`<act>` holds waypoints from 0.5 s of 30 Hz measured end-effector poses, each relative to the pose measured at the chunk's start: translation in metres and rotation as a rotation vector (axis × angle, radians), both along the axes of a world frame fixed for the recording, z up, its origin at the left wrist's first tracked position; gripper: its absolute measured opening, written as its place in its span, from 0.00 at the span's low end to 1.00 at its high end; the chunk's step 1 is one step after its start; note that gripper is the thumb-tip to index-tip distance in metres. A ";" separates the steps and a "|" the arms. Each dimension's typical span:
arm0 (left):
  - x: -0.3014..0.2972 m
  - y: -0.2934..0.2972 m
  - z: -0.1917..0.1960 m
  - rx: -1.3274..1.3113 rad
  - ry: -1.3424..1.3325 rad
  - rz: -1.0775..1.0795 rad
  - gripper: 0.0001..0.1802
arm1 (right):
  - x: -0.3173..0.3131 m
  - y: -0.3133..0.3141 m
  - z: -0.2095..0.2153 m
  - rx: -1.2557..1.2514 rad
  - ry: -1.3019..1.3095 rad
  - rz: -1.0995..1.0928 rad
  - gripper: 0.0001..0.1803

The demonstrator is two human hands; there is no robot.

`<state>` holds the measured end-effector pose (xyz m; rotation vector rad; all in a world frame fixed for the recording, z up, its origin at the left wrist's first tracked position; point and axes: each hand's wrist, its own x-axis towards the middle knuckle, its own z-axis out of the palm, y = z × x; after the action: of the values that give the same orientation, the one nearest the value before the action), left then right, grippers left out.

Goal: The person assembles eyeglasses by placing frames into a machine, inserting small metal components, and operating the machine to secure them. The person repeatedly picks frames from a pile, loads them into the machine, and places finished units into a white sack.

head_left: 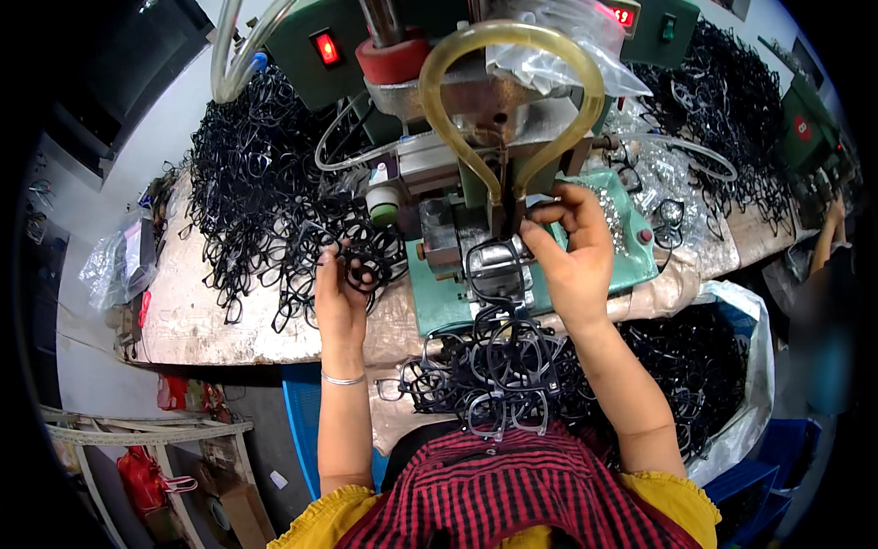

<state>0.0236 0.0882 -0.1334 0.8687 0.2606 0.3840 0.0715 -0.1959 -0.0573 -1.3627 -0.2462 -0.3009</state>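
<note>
My left hand [340, 295] grips a black glasses frame [363, 271] at the edge of the big heap of black frames [251, 174] on the bench's left. Over at the green press machine [476, 119], my right hand [572, 252] pinches something small by the tool head; what it is cannot be made out. On the machine's green bed [640, 261] a black frame [498, 270] lies under the tool. A pile of frames [498, 371] rests on the bench edge in front of me, just below both hands.
A yellowish hose [512, 41] loops over the machine head. A white-lined sack of black frames [704, 366] sits at the lower right. More frames cover the bench's far right [732, 101]. Another person's arm [828, 233] shows at the right edge. Clear bags lie at the left [114, 265].
</note>
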 end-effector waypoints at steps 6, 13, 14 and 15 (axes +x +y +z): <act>-0.014 -0.060 0.107 0.402 -0.487 0.109 0.13 | -0.006 0.009 0.023 0.031 0.024 0.121 0.26; -0.028 -0.093 0.130 1.436 -0.838 -0.134 0.12 | -0.016 -0.021 0.032 -0.158 0.058 0.210 0.23; -0.021 -0.097 0.122 1.534 -0.899 -0.141 0.14 | -0.002 -0.032 0.019 -0.461 -0.059 0.033 0.20; -0.016 -0.101 0.115 1.598 -0.884 -0.185 0.14 | 0.013 -0.050 -0.001 -0.757 -0.176 -0.163 0.17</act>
<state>0.0072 -0.0129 -0.0183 2.1187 -1.1144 0.7598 0.0841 -0.2456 -0.0580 -2.1131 -0.4226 -0.4942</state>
